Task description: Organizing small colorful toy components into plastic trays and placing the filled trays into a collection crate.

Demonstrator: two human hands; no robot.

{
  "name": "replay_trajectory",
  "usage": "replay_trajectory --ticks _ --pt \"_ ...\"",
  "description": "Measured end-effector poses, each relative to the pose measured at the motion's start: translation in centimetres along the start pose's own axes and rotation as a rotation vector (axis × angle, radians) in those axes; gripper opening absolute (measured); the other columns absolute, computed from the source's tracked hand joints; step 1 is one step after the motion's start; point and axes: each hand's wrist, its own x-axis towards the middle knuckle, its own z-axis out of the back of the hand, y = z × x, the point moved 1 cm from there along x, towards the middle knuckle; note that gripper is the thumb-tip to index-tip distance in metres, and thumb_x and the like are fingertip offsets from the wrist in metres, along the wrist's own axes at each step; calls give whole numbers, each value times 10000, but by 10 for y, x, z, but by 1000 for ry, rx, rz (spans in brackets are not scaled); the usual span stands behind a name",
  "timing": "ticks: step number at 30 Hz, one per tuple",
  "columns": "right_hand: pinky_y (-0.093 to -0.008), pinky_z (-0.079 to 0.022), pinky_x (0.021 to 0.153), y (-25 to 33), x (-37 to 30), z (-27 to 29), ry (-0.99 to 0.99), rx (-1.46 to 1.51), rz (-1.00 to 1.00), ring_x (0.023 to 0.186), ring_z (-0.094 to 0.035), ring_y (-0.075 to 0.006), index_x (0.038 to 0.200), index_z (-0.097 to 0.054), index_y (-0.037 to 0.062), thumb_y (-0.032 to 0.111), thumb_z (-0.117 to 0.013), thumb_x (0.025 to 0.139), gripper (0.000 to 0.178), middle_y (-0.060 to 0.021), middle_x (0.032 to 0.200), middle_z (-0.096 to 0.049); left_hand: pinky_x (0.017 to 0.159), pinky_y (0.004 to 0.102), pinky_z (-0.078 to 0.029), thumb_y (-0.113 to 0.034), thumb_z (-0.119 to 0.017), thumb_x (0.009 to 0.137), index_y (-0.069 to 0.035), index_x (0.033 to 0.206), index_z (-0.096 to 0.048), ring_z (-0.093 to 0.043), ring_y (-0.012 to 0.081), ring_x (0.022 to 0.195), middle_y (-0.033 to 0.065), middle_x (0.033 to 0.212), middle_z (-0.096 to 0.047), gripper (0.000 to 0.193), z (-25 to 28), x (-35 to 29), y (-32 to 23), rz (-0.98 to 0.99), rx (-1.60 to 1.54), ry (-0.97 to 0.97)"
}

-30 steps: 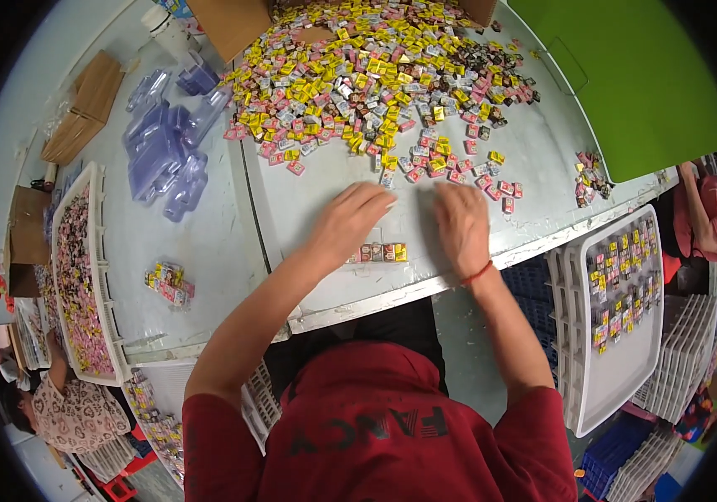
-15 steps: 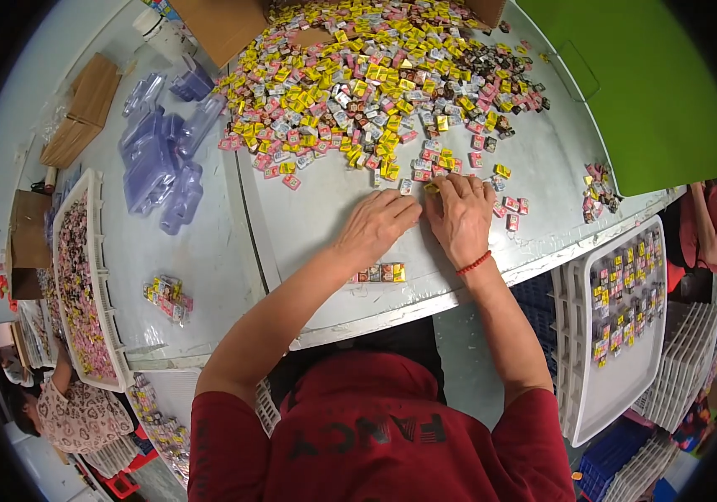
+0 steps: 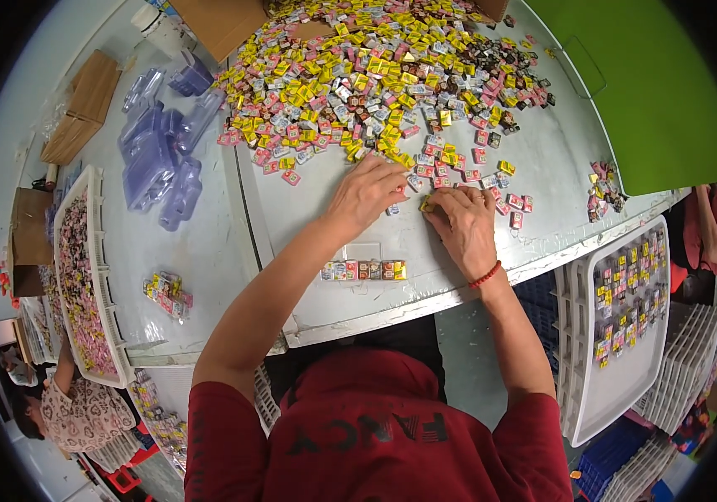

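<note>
A big heap of tiny wrapped boxes (image 3: 316, 92) in pink, yellow, white and dark brown covers the far part of the table. At its near edge my left hand (image 3: 367, 197) has its fingers closed on a small pink box (image 3: 400, 192). To its right, my right hand (image 3: 465, 219) is bent over the tabletop, thumb and fingertips pinching a small yellow box (image 3: 427, 203). Closer to me lies a clear plastic blister tray (image 3: 363, 249), with a row of small boxes (image 3: 364, 270) along its near side. Several loose pink boxes (image 3: 516, 219) lie just right of my right hand.
Left are stacked clear plastic shells (image 3: 153, 167), a packed bundle (image 3: 167, 294) and a white crate (image 3: 111, 293) of small pieces. A green board (image 3: 651, 100) stands right, above a white tray (image 3: 626, 368) of packed sets. A co-worker (image 3: 82, 414) is at the lower left.
My left hand has moved left and slightly away from me, uncovering more of the row in the blister tray. My right hand has shifted a little toward me, still pinching a yellow box.
</note>
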Motion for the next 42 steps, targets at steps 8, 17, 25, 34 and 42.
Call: replay_trajectory --ticks 8,17,25,34,42 --pt "-405 -363 915 2 -3 -3 -63 -32 -6 969 -577 -236 926 -664 95 123 -748 721 223 -27 992 -671 857 396 -454 -82 -735 713 -29 1040 -606 -584 301 952 111 1008 -625 355 -3 16 -7 39 -60 156" --pt "-422 -366 904 2 -5 -11 -66 -34 -4 938 -586 -246 914 -656 98 134 -738 735 200 -37 957 -667 795 419 -498 0 -718 704 -17 1008 -616 -590 329 929 146 984 -602 321 -21 15 -24 249 -73 -7" --pt "-444 -378 869 2 3 -9 -45 -79 17 883 -590 -255 894 -649 106 151 -707 779 137 -41 902 -660 793 399 -507 -101 -722 708 -32 956 -678 -599 313 905 123 939 -656 261 -34 23 -16 148 10 -24" --pt "-440 -359 900 3 -5 -12 -75 -78 -10 879 -591 -240 888 -639 102 144 -711 786 131 -29 911 -663 818 408 -498 -7 -625 689 -45 855 -692 -599 325 909 138 891 -628 184 -43 26 -13 241 -85 -71" --pt "-432 -350 920 0 -9 -9 -73 -95 -8 923 -578 -248 928 -632 96 149 -720 780 181 -41 941 -658 935 403 -461 -138 -738 729 -38 1117 -621 -592 316 1061 153 1121 -630 417 -8 14 -5 198 -184 147"
